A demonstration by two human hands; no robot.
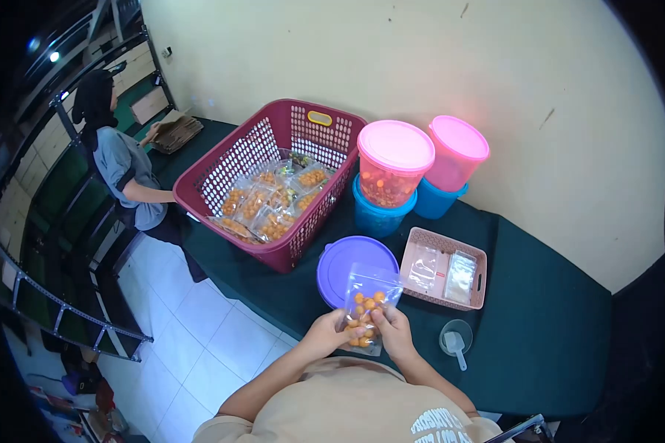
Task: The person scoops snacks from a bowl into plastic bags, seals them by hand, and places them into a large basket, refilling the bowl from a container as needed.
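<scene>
Between my two hands is a clear plastic pouch (366,299) with round orange snack balls in its lower part. My left hand (329,334) grips its left side, the thumb lying across the front. On the right side, my right hand (393,332) pinches the pouch with thumb and fingers. The pouch's upper part is see-through and overlaps a purple-lidded tub (351,258) just behind it. Right of my hands, a small clear bowl (451,328) holds a white scoop (457,347).
A maroon laundry basket (295,247) holds several filled pouches (273,196). Pink-lidded tubs (397,148) stand on blue ones (380,218) by the wall. A pink tray (443,295) holds flat clear bags (460,275). At left, a person (125,159) stands beside stacked brown paper (176,133).
</scene>
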